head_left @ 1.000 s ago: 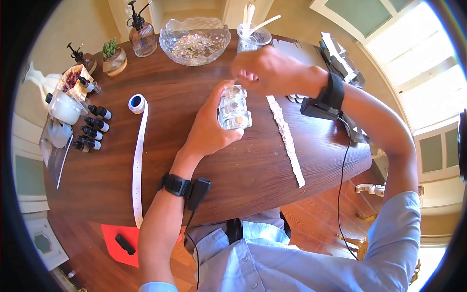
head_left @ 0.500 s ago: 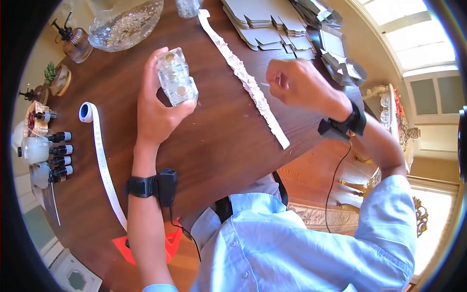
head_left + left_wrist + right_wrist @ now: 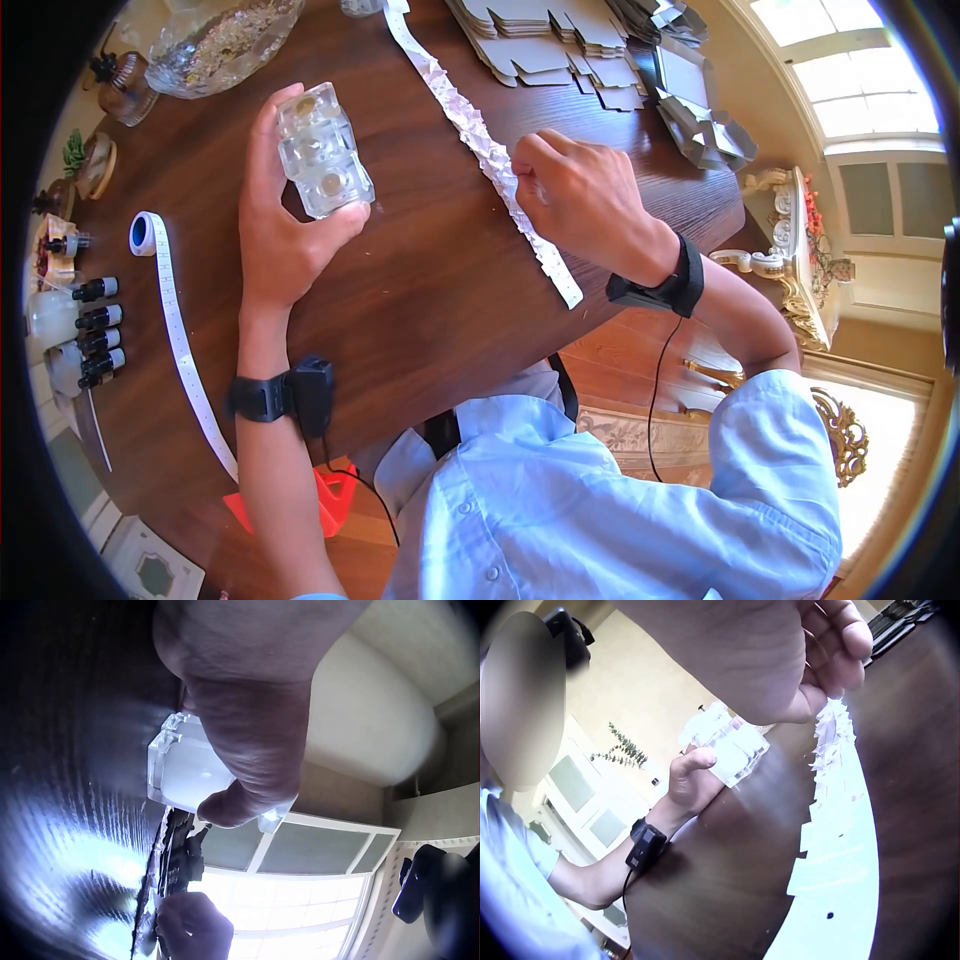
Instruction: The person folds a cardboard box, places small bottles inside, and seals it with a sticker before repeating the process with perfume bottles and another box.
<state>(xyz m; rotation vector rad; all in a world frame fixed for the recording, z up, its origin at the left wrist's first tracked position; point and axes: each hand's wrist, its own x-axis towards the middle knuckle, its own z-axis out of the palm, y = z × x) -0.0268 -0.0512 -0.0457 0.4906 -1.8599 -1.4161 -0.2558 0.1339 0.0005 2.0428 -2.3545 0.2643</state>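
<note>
My left hand (image 3: 285,235) grips a row of clear, blocky glass cups (image 3: 322,150) above the table, thumb at the near end and fingers round the far end. Small round pale discs show in them. To the right, my right hand (image 3: 585,195) is over a long white paper strip (image 3: 470,120) whose middle is covered in crumpled bits. In the right wrist view its thumb and fingertips (image 3: 810,703) come together at the crumpled part, pinching a small white paper scrap (image 3: 835,696), mostly hidden by the fingers. The glass cups (image 3: 731,754) hang well apart from the strip.
A sticker roll (image 3: 145,234) trails a white tape toward the table's near edge. Dark dropper bottles (image 3: 98,318) stand at the left. A glass bowl (image 3: 225,50) of flakes sits at the back left, flat grey cartons (image 3: 545,45) at the back right.
My right hand has left the glass cups, swung right and come down on the paper strip. The left hand keeps its hold on the cups. The head view has turned right.
</note>
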